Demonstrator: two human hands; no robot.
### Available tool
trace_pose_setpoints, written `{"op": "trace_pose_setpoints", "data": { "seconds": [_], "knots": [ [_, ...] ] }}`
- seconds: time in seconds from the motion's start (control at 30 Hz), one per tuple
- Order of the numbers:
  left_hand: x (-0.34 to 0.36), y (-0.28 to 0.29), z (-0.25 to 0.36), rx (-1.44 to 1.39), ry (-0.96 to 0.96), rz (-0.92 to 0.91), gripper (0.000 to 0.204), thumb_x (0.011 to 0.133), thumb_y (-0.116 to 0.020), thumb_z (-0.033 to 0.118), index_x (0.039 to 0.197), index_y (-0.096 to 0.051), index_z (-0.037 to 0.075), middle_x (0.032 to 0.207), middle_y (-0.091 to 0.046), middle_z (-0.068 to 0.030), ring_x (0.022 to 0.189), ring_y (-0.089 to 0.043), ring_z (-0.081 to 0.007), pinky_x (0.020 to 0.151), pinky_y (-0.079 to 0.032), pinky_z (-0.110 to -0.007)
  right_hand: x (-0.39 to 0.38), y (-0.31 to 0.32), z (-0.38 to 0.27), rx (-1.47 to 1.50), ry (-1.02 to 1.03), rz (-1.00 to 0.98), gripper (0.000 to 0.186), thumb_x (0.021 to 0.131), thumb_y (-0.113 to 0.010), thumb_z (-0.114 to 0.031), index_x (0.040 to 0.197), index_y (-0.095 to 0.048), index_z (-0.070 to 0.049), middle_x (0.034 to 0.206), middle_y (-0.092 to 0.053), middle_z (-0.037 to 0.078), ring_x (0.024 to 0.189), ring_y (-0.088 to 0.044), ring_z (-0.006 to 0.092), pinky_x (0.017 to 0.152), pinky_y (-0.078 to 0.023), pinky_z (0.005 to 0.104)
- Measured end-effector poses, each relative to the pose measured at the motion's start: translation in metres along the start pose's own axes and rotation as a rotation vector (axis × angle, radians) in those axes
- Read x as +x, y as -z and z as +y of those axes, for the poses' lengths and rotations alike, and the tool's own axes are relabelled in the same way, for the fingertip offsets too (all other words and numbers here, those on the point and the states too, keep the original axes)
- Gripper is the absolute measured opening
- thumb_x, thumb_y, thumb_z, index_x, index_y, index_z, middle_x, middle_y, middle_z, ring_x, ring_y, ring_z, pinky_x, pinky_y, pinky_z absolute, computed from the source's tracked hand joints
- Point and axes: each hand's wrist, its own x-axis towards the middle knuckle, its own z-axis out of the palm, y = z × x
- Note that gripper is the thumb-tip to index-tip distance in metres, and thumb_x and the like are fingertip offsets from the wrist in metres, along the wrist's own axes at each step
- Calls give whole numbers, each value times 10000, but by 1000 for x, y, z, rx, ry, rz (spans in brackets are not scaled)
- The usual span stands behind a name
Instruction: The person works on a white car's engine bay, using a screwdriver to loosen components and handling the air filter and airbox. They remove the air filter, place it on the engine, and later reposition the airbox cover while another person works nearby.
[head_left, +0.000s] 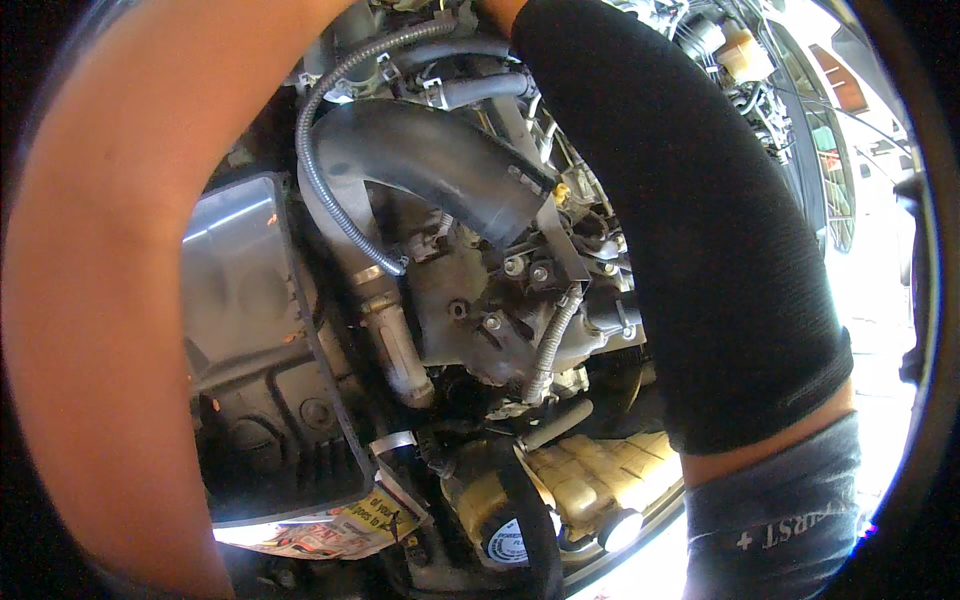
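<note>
Both my arms reach across an open engine bay to its far side. The bare left forearm (100, 270) runs up the left, and the right forearm in a black sleeve (680, 220) runs up the right. My hands lie beyond the upper edge, so their fingers and anything in them are hidden. Nearest to them are a grey corrugated conduit (308, 135) and a rubber hose with a clamp (480, 90). Between my arms a thick black curved hose (430, 160) lies over the engine (465, 310). Its near right end looks unconnected.
An open black plastic box (235, 270) with bits of debris sits beside my left arm. At the near side are a yellowed plastic reservoir (600, 475) with a white cap (622, 530) and a printed paper (320, 535). Another engine bay (745, 60) shows at the far right.
</note>
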Motion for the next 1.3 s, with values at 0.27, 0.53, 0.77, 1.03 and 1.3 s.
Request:
{"op": "trace_pose_setpoints", "data": {
  "seconds": [0.27, 0.53, 0.77, 1.03, 1.3],
  "knots": [
    [3, 0, -6, 15, -26, -4, 233, 924, -662, 271, 923, -778, 69, 927, -757, -179, 820, -687, -359, 736, -545, -495, -5, 4, 2, 35, 11, -27, 458, 1054, -578, -413, 1457, -662, -211, 1502, -622, 61, 1337, -575, 351, 765, -492, 601],
    [8, 2, -6, 34, -47, -8, 231, 938, -647, 260, 919, -778, 71, 942, -761, -179, 833, -692, -369, 741, -548, -496, -5, 5, 2, 47, -33, -18, 426, 1058, -584, -382, 1437, -685, -214, 1508, -625, 66, 1349, -579, 340, 807, -495, 595],
    [12, -3, -14, 46, -80, 7, 232, 950, -635, 251, 916, -778, 73, 956, -765, -180, 844, -696, -378, 745, -550, -497, -6, 3, 4, 60, -29, 2, 425, 1058, -586, -379, 1436, -688, -212, 1511, -626, 66, 1355, -583, 337, 825, -497, 591],
    [20, -13, -35, 49, -195, -37, 174, 883, -686, 230, 876, -766, 75, 926, -755, -201, 884, -703, -406, 772, -559, -500, -8, -1, 7, 77, -30, 8, 426, 1056, -591, -378, 1436, -688, -211, 1512, -627, 67, 1357, -583, 335, 833, -497, 588],
    [6, 13, 2, 78, 65, -15, 246, 928, -647, 246, 981, -786, 50, 1017, -771, -201, 956, -723, -396, 830, -569, -516, -8, -4, 9, 88, -30, 11, 428, 1054, -596, -377, 1437, -687, -210, 1513, -627, 67, 1359, -584, 333, 841, -498, 585]
  ]
}}
